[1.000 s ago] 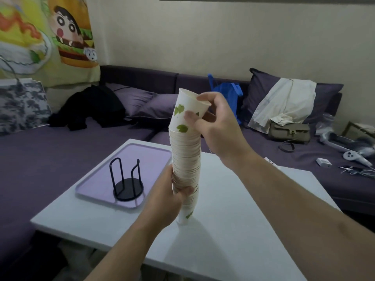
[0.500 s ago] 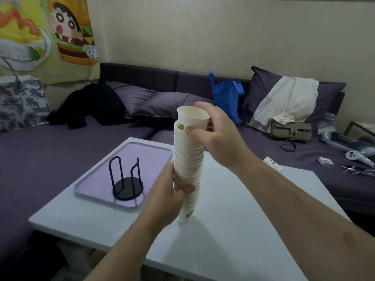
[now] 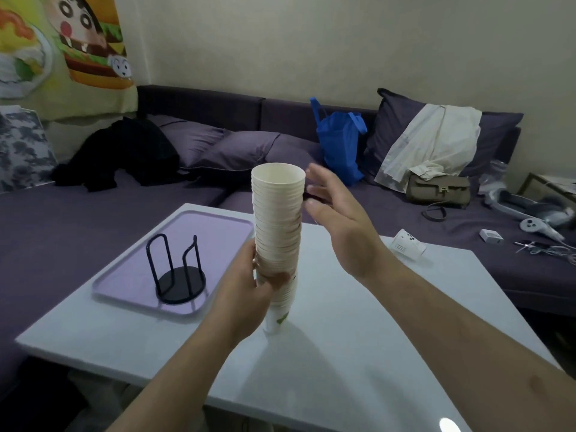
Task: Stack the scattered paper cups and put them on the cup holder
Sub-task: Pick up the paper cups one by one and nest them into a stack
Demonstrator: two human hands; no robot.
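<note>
A tall stack of white paper cups (image 3: 278, 219) with green leaf prints stands upright above the white table (image 3: 358, 322). My left hand (image 3: 252, 282) grips the stack low down. My right hand (image 3: 339, 219) is just right of the stack's top, fingers spread, touching nothing. One loose paper cup (image 3: 409, 244) lies on its side on the table's far right part. The black wire cup holder (image 3: 179, 271) stands empty on a lilac tray (image 3: 218, 226) at the left.
A purple sofa wraps behind and left of the table, carrying black clothing (image 3: 121, 154), a blue bag (image 3: 339, 145), a khaki handbag (image 3: 438, 190) and small gadgets (image 3: 536, 226) at the right.
The top cup has been pushed fully down into the stack. My right hand has let go of it and drawn away to the right, uncovering the loose cup on the table.
</note>
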